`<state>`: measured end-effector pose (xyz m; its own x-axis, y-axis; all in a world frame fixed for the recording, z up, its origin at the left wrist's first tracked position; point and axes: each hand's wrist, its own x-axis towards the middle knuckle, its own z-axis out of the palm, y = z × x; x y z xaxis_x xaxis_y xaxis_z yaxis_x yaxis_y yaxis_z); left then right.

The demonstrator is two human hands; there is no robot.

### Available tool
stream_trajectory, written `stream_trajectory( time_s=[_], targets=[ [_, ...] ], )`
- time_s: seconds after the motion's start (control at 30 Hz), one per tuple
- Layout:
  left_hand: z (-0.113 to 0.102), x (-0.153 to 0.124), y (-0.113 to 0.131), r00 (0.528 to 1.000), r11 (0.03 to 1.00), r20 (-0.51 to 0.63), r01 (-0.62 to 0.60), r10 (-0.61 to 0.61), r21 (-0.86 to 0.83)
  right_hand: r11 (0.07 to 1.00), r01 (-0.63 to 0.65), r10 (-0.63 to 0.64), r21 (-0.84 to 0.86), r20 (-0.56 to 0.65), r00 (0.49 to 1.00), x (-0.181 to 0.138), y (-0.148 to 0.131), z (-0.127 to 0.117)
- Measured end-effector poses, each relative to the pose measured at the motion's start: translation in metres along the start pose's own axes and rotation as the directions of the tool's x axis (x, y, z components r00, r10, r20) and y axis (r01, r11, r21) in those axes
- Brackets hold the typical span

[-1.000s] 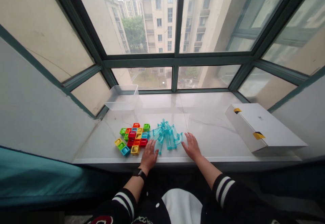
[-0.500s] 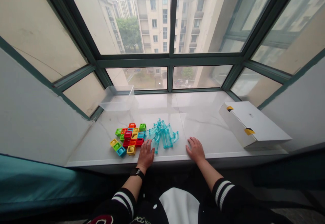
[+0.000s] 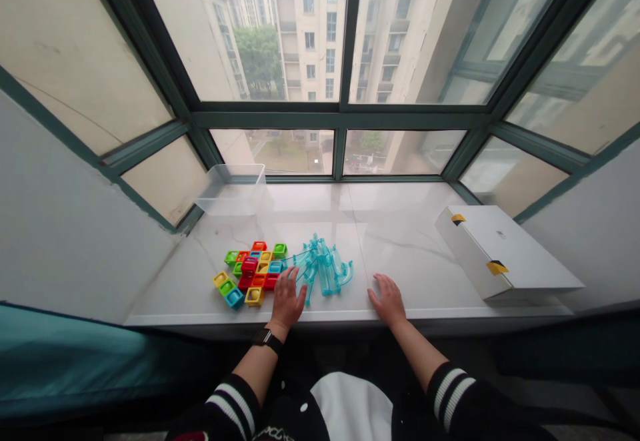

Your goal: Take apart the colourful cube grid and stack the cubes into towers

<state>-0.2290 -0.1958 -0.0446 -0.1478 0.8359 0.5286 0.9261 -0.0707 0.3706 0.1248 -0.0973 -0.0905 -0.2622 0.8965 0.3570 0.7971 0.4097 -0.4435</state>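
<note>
My left hand (image 3: 289, 299) is over the front of the sill with its fingers apart, beside the right edge of a cluster of coloured plastic blocks (image 3: 255, 280). The blocks are red, yellow, green, orange and blue. Whether its fingertips touch the nearest red block cannot be made out. Just right of that hand lies a heap of translucent blue plastic track pieces (image 3: 327, 269), some long and some curved. My right hand (image 3: 388, 299) rests on the white surface, fingers spread, to the right of the heap and apart from it. Nothing is held in either hand.
The white marble-look sill (image 3: 400, 227) runs up to the green-framed window. A clear plastic bin (image 3: 233, 191) stands at the back left. On the right sits a white box (image 3: 505, 247) with yellow-and-black tabs. A teal curtain (image 3: 75, 361) hangs at the lower left.
My left hand has lifted a little, its fingers shifting up toward the blocks. The view has shifted slightly. My right hand, the blocks and the blue pieces stay about where they were.
</note>
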Motion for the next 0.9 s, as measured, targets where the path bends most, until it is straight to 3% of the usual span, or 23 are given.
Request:
stream_trajectory(
  time_s=[0.1, 0.2, 0.33, 0.47, 0.67, 0.9],
  targets=[
    [0.000, 0.033, 0.001, 1.000, 1.000, 0.029, -0.011, 0.011, 0.002, 0.996, -0.020, 0.025, 0.088, -0.051, 0.998, 0.012, -0.012, -0.004],
    [0.008, 0.066, -0.003, 0.995, 0.999, 0.095, -0.034, 0.032, 0.012, 0.984, 0.052, -0.045, 0.172, -0.043, 0.998, 0.032, -0.036, -0.007],
    [0.023, 0.090, -0.009, 0.973, 0.992, 0.202, -0.120, 0.112, 0.028, 0.971, 0.154, -0.171, 0.183, 0.081, 0.982, 0.057, -0.074, -0.001],
    [0.033, 0.094, -0.011, 0.953, 0.986, 0.268, -0.161, 0.143, 0.046, 0.979, 0.168, -0.189, 0.116, 0.203, 0.961, 0.069, -0.097, 0.016],
    [0.039, 0.092, -0.007, 0.943, 0.986, 0.299, -0.165, 0.148, 0.034, 0.987, 0.133, -0.150, 0.086, 0.242, 0.959, 0.069, -0.095, 0.036],
    [0.047, 0.089, 0.009, 0.936, 0.985, 0.309, -0.169, 0.168, -0.025, 0.984, 0.116, -0.141, 0.137, 0.183, 0.973, 0.062, -0.077, 0.031]
  ],
)
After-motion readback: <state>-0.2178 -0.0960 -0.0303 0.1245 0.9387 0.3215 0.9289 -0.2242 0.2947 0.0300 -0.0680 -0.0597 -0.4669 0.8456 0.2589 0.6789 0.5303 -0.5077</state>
